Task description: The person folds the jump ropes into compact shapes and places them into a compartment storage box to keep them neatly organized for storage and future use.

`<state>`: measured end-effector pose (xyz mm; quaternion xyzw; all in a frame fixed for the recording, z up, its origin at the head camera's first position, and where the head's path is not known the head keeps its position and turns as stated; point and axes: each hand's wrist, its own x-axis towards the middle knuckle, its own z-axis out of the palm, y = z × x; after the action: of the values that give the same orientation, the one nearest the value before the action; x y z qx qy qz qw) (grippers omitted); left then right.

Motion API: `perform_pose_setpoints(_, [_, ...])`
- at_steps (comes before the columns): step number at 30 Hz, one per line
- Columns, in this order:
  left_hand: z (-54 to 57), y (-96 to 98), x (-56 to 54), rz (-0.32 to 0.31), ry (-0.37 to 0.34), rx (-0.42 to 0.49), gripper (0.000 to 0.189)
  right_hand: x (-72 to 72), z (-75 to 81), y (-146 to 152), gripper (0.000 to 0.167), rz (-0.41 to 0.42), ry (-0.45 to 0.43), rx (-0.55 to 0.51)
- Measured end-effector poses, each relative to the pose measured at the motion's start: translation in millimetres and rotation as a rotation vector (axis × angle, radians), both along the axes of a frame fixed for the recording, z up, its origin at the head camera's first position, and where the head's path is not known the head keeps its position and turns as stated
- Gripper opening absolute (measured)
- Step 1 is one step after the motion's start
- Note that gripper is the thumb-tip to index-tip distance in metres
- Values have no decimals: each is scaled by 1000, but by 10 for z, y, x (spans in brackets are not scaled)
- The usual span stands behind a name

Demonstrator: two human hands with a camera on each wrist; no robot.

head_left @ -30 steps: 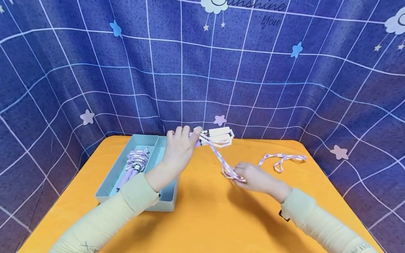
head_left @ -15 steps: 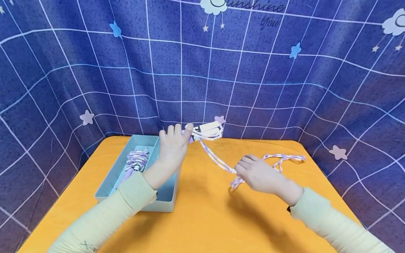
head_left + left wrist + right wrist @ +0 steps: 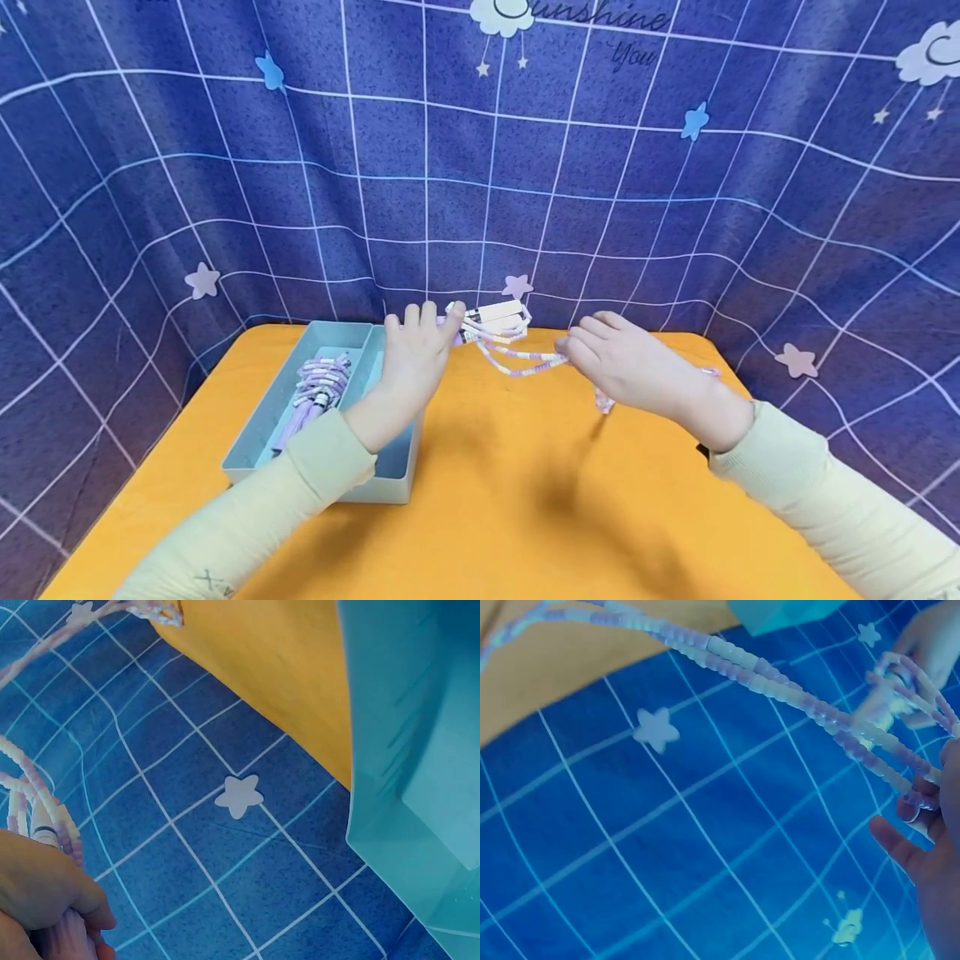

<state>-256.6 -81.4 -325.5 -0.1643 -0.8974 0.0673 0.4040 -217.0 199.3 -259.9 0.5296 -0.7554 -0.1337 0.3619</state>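
A beaded jump rope in lilac and white hangs between my two hands. My left hand [image 3: 412, 354] grips its handles [image 3: 501, 312], which lie side by side above the back of the table with loops of rope around them. In the left wrist view the left fingers curl round a lilac handle [image 3: 66, 936]. To the right, my raised right hand [image 3: 626, 358] holds the doubled beaded rope [image 3: 517, 372]. Seen from the right wrist, the strands [image 3: 780, 686] run out from between its fingers; the palm side is partly out of frame.
A blue-grey two-compartment box [image 3: 411, 467] stands on the left of the orange-covered table [image 3: 495, 517]. A coiled lilac jump rope [image 3: 322, 383] lies in its left compartment; my left forearm crosses over the box. A blue grid-patterned curtain [image 3: 465, 208] surrounds the table.
My right hand has risen and moved right and away from me, lifting its section of rope off the table. My left hand has shifted slightly left, still gripping the handles.
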Motion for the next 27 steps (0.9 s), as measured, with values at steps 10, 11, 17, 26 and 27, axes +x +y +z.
perform_pose_setpoints(10, [-85, 164, 60, -67, -31, -37, 37, 6, 319, -136, 29, 26, 83, 37])
perform_pose_setpoints(11, [-90, 185, 71, -79, -29, -43, 36, 4, 342, -146, 29, 22, 94, 44])
perform_pose_setpoints(17, [-93, 305, 137, -159, -19, -103, 33, -52, 457, -182, 23, 31, 109, 41])
perform_pose_setpoints(26, [-78, 399, 261, -322, -17, -213, 29, -167, 550, -181, 19, -26, 103, 73])
perform_pose_setpoints(27, [-81, 405, 268, -339, -7, -220, 28, -181, 549, -176, 19, -39, 110, 82])
